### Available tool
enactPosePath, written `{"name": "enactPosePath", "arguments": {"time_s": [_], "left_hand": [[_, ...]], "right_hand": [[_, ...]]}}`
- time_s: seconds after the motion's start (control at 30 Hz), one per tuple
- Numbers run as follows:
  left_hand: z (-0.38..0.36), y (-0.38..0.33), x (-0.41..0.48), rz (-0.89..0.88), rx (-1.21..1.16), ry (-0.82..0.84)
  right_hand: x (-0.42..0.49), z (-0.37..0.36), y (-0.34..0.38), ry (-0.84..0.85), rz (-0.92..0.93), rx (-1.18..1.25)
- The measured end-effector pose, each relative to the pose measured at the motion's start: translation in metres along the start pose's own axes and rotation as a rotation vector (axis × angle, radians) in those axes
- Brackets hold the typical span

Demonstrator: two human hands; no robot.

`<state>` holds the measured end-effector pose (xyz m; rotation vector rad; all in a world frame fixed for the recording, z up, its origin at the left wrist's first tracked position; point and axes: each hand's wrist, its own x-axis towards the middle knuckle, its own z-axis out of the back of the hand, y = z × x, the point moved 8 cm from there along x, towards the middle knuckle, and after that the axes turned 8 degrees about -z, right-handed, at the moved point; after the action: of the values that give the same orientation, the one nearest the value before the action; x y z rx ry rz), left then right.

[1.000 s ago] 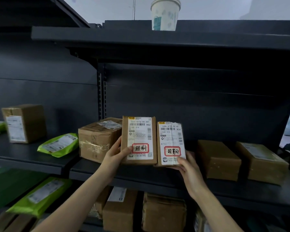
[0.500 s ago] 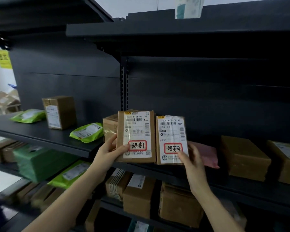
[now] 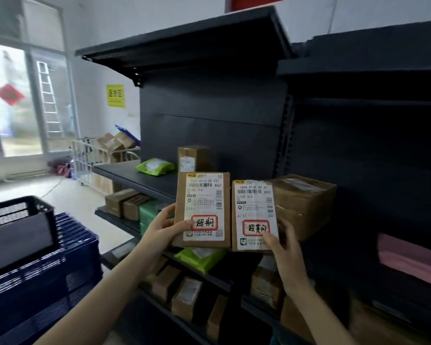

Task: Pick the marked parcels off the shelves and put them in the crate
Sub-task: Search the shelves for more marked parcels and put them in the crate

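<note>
Parcels (image 3: 202, 195) (image 3: 255, 202) stand upright in both hands (image 3: 162, 227) (image 3: 286, 247), long axes vertical.

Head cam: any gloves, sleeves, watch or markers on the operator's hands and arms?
None in view. The left hand and right hand are bare, with no gloves and no rings that show. The left forearm and right forearm are uncovered down to the frame edge, with no sleeve cuff, watch, wristband, tracking marker or cable visible.

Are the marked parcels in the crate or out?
Out. The left hand holds the left parcel, the right hand the right parcel; the crate stands apart.
</note>
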<state>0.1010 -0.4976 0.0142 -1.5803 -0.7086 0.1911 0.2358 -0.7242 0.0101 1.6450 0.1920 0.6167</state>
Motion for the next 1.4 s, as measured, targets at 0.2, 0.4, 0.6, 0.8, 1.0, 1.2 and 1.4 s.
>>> {"name": "enactPosePath", "arguments": {"time_s": [0.2, 0.4, 0.6, 0.8, 1.0, 1.2, 1.4], "left_hand": [[0.156, -0.018, -0.018, 0.033, 0.069, -0.087], [0.299, -0.03, -0.053, 0.053, 0.094, -0.247], [0.406, -0.032, -0.093, 0.066, 0.088, -0.434], [0.49, -0.031, -0.104, 0.09, 0.138, -0.579], [0.565, -0.027, -0.071, 0.145, 0.156, -0.631], [0.639, -0.008, -0.016, 0.205, 0.194, -0.682], [0.705, 0.009, 0.025, 0.258, 0.19, -0.72]], "right_hand": [[0.007, -0.162, -0.027, 0.121, -0.03, 0.062], [0.002, -0.315, -0.052, 0.292, -0.118, 0.094], [0.003, -0.441, -0.076, 0.46, -0.178, 0.083], [0.014, -0.548, -0.104, 0.625, -0.221, 0.09], [0.051, -0.644, -0.126, 0.74, -0.234, 0.087], [0.107, -0.722, -0.163, 0.793, -0.29, 0.047], [0.149, -0.791, -0.195, 0.838, -0.317, -0.014]]}}
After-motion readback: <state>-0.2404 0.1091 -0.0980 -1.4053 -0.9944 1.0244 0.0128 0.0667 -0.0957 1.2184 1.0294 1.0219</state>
